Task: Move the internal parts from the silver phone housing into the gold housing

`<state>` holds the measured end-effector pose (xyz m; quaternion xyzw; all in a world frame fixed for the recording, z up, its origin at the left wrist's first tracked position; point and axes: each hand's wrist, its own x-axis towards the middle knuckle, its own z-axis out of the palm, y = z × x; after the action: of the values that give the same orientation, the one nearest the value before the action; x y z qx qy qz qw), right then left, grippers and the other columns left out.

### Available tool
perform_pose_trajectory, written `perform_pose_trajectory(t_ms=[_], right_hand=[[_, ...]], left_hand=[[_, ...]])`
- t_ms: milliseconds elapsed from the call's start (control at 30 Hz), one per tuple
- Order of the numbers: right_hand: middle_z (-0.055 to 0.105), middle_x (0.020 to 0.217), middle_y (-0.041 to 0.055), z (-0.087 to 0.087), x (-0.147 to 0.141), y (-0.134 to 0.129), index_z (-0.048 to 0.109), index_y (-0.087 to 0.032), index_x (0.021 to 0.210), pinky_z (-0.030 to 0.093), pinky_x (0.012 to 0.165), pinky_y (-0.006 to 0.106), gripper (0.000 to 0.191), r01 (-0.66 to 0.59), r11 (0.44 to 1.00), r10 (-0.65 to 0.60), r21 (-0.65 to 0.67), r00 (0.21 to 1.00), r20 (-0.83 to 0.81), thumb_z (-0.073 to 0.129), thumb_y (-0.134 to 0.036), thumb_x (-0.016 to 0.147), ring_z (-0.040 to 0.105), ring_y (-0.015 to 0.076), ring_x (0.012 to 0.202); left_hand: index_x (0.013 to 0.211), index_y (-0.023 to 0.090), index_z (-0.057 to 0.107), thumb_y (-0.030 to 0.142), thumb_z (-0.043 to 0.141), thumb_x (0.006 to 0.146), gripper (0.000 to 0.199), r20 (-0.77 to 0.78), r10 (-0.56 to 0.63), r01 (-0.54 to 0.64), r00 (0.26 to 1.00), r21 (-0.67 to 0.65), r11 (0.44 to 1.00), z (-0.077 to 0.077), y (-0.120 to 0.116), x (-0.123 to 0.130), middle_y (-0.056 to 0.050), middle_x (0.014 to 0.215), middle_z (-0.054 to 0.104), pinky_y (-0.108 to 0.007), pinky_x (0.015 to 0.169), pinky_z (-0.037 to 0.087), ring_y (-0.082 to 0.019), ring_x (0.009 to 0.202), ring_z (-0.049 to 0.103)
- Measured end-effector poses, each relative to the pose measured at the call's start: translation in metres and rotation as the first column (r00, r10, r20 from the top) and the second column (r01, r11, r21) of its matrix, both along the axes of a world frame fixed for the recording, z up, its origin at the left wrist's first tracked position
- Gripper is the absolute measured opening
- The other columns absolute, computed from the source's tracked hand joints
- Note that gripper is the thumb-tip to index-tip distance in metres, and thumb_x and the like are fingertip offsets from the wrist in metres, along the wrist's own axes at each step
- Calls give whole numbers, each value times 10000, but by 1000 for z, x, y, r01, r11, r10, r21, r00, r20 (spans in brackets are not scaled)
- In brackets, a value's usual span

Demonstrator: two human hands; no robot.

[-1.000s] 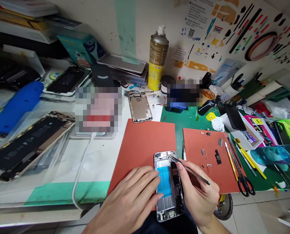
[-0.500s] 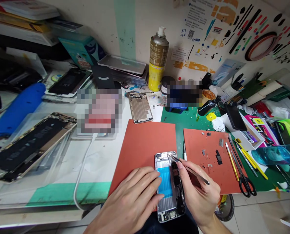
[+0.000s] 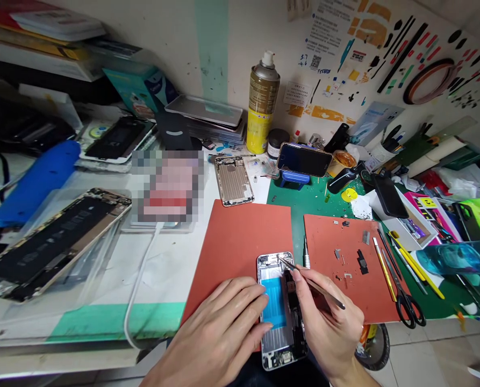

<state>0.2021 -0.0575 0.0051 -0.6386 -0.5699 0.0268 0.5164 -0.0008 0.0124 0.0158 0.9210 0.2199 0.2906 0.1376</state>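
Note:
An opened silver phone housing (image 3: 278, 341) with a blue strip inside lies at the near edge of a red-brown mat (image 3: 240, 236). Its lower end sticks out past the mat. My left hand (image 3: 219, 328) holds the housing by its left side, fingertips touching the edge and the blue strip. On the right, my right hand (image 3: 332, 322) pinches dark tweezers (image 3: 318, 286), whose tips touch the upper inside of the housing near its top edge. What lies between the tips is too small to make out.
Small parts, scissors (image 3: 409, 309) and a screwdriver (image 3: 385, 269) lie on or beside the right mat (image 3: 324, 242). A spray can (image 3: 263, 102) stands by the wall. Another opened phone (image 3: 58, 242) and a white cable (image 3: 138, 285) are left.
The whole view has shifted slightly. The tweezer tips have moved a little left inside the housing. My left hand keeps its place on the housing.

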Motion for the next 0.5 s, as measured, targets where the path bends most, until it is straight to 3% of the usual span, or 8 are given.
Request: perform_pose_trajectory(t_ms=[200, 367, 500], right_hand=[[844, 985, 4, 19, 5, 1, 775, -238, 1138, 704, 725, 262, 281, 83, 996, -83, 33, 996, 15, 756, -52, 928, 819, 164, 779], [848, 934, 30, 32, 53, 20, 819, -207, 1028, 699, 738, 295, 97, 326, 944, -323, 56, 945, -50, 803, -215, 933, 824, 193, 779], [836, 910, 52, 27, 90, 40, 818, -181, 963, 684, 760, 319, 144, 407, 913, -402, 27, 909, -107, 783, -320, 947, 820, 208, 792]], left_hand=[[1237, 135, 730, 230, 545, 1086, 257, -12, -15, 16, 1000, 88, 996, -9, 3, -5, -86, 1211, 797, -352, 950, 609, -242, 1163, 704], [1298, 162, 734, 278, 572, 1073, 301, -54, -35, 43, 998, 155, 987, -18, 7, -9, -47, 1281, 789, -333, 977, 601, -233, 1215, 697], [1322, 184, 734, 293, 545, 1080, 325, -32, -25, 31, 999, 215, 976, -23, 6, -10, -23, 1309, 785, -344, 989, 592, -232, 1208, 707]])
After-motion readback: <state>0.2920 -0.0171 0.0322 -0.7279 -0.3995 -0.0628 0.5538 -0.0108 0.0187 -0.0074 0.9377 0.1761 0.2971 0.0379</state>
